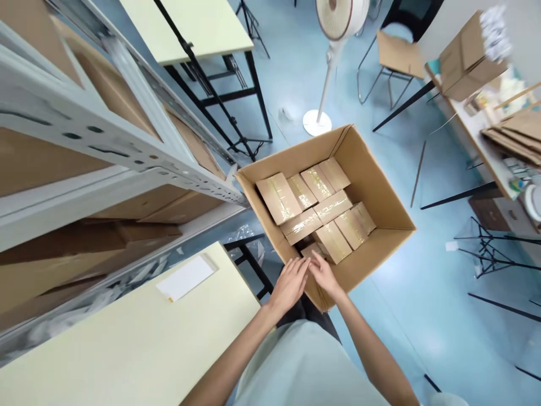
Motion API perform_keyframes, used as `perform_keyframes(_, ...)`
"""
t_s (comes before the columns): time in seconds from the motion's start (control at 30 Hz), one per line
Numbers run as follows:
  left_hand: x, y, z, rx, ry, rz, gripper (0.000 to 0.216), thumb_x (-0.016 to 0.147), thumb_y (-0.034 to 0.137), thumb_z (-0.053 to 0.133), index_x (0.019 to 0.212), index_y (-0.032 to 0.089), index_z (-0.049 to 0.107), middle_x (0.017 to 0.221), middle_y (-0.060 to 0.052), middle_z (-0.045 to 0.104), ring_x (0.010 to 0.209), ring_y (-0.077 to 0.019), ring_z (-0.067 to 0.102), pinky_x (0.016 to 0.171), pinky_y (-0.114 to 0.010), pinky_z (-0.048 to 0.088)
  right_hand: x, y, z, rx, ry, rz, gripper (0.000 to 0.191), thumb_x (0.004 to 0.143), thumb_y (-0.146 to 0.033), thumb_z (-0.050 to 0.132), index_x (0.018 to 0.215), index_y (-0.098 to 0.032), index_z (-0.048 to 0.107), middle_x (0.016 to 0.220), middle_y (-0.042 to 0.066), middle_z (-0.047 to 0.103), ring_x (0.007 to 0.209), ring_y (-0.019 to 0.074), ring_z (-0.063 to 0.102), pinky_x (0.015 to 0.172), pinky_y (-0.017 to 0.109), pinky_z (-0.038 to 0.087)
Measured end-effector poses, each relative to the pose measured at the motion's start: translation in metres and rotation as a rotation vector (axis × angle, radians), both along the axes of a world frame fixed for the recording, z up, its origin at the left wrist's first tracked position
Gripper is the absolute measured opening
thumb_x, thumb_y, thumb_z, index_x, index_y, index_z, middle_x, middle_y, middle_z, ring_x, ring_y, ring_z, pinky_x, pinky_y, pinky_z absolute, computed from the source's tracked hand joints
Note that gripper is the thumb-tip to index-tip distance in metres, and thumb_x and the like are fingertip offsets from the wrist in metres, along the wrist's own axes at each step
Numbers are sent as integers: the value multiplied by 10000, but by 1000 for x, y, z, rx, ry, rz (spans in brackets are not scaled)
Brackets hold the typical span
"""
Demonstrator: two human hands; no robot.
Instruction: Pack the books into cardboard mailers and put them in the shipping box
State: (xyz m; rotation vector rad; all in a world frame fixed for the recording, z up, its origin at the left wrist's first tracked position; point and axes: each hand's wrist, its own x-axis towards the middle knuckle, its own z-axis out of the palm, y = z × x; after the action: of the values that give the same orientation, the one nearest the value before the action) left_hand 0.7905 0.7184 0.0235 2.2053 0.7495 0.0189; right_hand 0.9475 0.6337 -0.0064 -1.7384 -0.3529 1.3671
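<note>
Small boxes [332,206], closed with clear tape, are held within an open large box [369,169], which is seen at the centre of the frame with its corner turned toward the bottom edge. Both hands are placed at the near side of the large box, just below the centre of the frame, so the small boxes are found upward from the fingertips. The left hand [291,281] is stretched over the lower left rim, its fingers laid close together and slightly bent; the right hand [323,274] is brought in from the lower right, its fingers partly curled. The fingertips are gathered side by side, and whether anything is held between them, or whether they touch each other, cannot be told.

Nearest to them, a partly covered box [311,249] is seen just beyond the fingertips, reached a little more closely by the right hand. Beside it, to the right, a taped box [333,242] is set with its long axis slanted from upper left to lower right. Farther up, two boxes are laid end to end, slanted the other way. At lower left, a white card [186,277] is left on the pale surface [105,338], well apart from both hands.
</note>
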Motion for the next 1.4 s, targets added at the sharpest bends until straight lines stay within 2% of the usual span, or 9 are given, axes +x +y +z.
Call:
perform_keyframes(0.2, -9, -14, 8, 19, -47, -16, 499, 1034, 264, 458, 1487, 266, 666, 1527, -121, 679, 1474, -315, 618, 1293, -568, 473, -7, -60, 47, -21, -150, 34, 724, 877, -679, 724, 1451, -237, 718, 1354, 166, 781, 1367, 354, 714, 1237, 566, 527)
perform_keyframes(0.4, 52, 59, -10, 123, 69, -22, 647, 957, 174, 541, 1604, 145, 550, 1742, -237, 418, 1655, -401, 366, 1339, -624, 351, 5, -92, 65, -71, -433, 192, 666, 950, -594, 655, 1525, -260, 683, 1650, 120, 582, 1612, 362, 469, 1379, 588, 321)
perform_keyframes(0.53, 108, 132, -39, 125, 194, -27, 692, 907, 73, 574, 1593, 161, 559, 1790, -250, 308, 1690, -391, 284, 1350, -667, 252, 5, -96, 46, -113, -623, 285, 564, 1008, -493, 592, 1522, -284, 690, 1731, 75, 482, 1690, 344, 326, 1420, 597, 177)
perform_keyframes(0.7, 140, 200, -103, 109, 304, -3, 608, 903, 146, 710, 1506, 204, 660, 1780, -258, 328, 1702, -456, 204, 1288, -825, 131, -16, -95, -1, -197, -838, 157, 466, 1041, -489, 583, 1442, -311, 740, 1649, 102, 587, 1623, 359, 443, 1377, 624, 237)
perform_keyframes(0.83, 146, 217, -152, 72, 347, -19, 547, 971, 210, 680, 1518, 223, 673, 1775, -173, 394, 1721, -422, 113, 1320, -777, 44, -28, -102, -20, -201, -1170, 230, 443, 1123, -412, 464, 1396, -204, 745, 1567, 140, 661, 1498, 311, 583, 1314, 561, 339)
perform_keyframes(0.93, 144, 212, -170, 63, 385, 15, 587, 1033, 269, 575, 1619, 241, 584, 1792, -173, 359, 1730, -422, 52, 1321, -793, 22, -28, -105, -20, -209, -1288, 311, 411, 1121, -374, 467, 1357, -194, 751, 1498, 140, 707, 1439, 297, 623, 1274, 521, 373)
perform_keyframes(1.07, 141, 204, -163, 67, 410, 71, 657, 1041, 246, 465, 1692, 156, 468, 1799, -258, 286, 1731, -436, 19, 1308, -816, 52, -29, -103, -18, -209, -1329, 326, 368, 1100, -327, 481, 1303, -198, 759, 1411, 133, 755, 1373, 312, 657, 1231, 525, 392)
perform_keyframes(1.27, 141, 197, -112, 91, 361, 111, 624, 1016, 209, 465, 1626, 92, 519, 1746, -296, 371, 1699, -445, 209, 1303, -769, 213, -33, -97, -32, -113, -1342, 256, 298, 1058, -289, 548, 1280, -254, 744, 1346, 99, 775, 1303, 311, 684, 1199, 514, 426)
perform_keyframes(1.4, 110, 131, -70, 151, 275, 54, 578, 988, 227, 534, 1548, 110, 610, 1704, -242, 477, 1649, -409, 366, 1346, -646, 295, -36, -91, -39, -96, -1347, 201, 275, 1020, -268, 576, 1222, -252, 762, 1278, 99, 786, 1223, 323, 697, 1166, 517, 444)
